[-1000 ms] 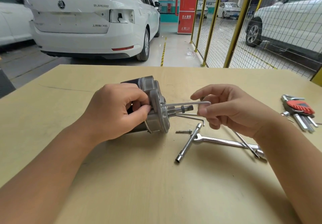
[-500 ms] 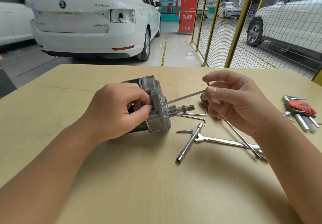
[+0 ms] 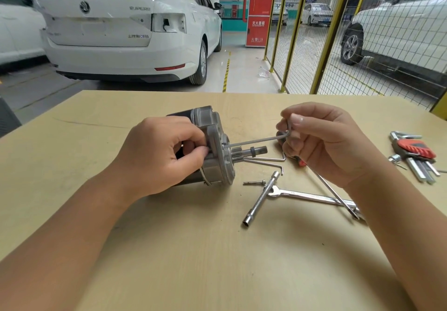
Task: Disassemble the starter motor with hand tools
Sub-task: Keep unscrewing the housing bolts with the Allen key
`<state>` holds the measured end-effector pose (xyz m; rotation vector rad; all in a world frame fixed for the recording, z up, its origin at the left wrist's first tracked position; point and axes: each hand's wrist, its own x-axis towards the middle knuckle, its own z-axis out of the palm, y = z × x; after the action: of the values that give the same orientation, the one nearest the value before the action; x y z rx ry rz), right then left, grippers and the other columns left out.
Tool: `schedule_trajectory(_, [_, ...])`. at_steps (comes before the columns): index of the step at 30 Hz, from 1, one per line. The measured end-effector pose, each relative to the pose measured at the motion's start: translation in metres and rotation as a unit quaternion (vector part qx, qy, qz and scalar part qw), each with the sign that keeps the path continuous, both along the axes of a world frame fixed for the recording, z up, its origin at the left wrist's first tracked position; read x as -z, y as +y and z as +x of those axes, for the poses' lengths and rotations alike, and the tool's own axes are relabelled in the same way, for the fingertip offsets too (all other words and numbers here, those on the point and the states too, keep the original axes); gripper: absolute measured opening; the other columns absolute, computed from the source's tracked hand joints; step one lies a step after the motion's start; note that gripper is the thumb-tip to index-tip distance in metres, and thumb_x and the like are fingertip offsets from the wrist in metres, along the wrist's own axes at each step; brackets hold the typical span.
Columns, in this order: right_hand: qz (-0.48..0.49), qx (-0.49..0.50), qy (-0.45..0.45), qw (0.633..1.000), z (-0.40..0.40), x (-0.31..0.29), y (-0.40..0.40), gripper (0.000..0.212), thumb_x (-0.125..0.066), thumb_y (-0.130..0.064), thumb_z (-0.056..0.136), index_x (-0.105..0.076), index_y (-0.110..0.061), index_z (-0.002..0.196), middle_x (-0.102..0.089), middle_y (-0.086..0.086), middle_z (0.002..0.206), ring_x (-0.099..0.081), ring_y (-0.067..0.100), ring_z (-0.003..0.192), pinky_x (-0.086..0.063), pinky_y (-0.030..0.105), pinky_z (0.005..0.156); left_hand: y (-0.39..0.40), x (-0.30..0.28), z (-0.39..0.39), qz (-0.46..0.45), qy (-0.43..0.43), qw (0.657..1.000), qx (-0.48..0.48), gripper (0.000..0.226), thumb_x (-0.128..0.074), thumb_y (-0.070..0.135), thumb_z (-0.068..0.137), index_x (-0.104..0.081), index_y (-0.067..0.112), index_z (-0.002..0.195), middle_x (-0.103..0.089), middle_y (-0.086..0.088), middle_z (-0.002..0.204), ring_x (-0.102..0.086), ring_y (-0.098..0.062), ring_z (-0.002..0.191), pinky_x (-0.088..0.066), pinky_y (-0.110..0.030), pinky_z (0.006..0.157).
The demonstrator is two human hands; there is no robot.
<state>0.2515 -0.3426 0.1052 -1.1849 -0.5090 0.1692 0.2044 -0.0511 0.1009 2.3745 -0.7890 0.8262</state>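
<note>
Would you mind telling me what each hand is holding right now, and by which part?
The left hand grips the starter motor around its body; the right hand pinches the hex key at its short bent end.

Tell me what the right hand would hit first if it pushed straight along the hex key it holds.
Probably the starter motor: the right hand pinches the hex key, whose long arm runs leftward into the motor's end plate. The motor's shaft lies just below that line; depth is unclear.
</note>
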Motion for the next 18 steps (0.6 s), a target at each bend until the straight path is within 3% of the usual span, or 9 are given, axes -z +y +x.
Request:
schedule_trajectory(9, [-0.005, -0.046, 0.029, 0.999, 0.0014, 0.0026, -0.0014, 0.011, -0.078, -0.012, 0.075, -0.074, -0.008, 0.083, -0.066, 0.018, 0.076, -0.052, 0.018, 0.052, -0.046, 0.032, 0.057, 0.0, 0.0008, 0.0011, -0.004, -0.003, 1.0, 0.002, 0.009, -0.072, 0.019, 0.083, -0.072, 0.018, 0.074, -0.06, 0.009, 0.066, -0.052, -0.007, 0.059, -0.045, -0.037, 0.052])
schedule_trajectory(12, [0.003, -0.052, 0.042, 0.998, 0.0017, 0.0022, -0.0016, 0.027, -0.084, -0.025, 0.075, -0.072, -0.001, 0.081, -0.061, 0.022, 0.079, -0.052, 0.019, 0.053, -0.046, 0.033, 0.058, 0.0, 0.0007, 0.0011, -0.005, -0.003, 1.0, 0.004, 0.009, -0.072, 0.018, 0.083, -0.073, 0.017, 0.074, -0.061, 0.008, 0.067, -0.053, -0.009, 0.06, -0.045, -0.037, 0.052])
schedule_trajectory(18, [-0.03, -0.085, 0.03, 0.995, 0.0018, 0.0007, -0.0061, 0.038, -0.093, -0.02, 0.063, -0.071, 0.003, 0.084, -0.065, 0.016, 0.072, -0.055, 0.021, 0.057, -0.05, 0.035, 0.06, 0.0004, 0.001, 0.0011, -0.004, -0.003, 1.0, 0.003, 0.009, -0.072, 0.019, 0.083, -0.073, 0.018, 0.074, -0.06, 0.009, 0.067, -0.052, -0.007, 0.059, -0.043, -0.034, 0.052])
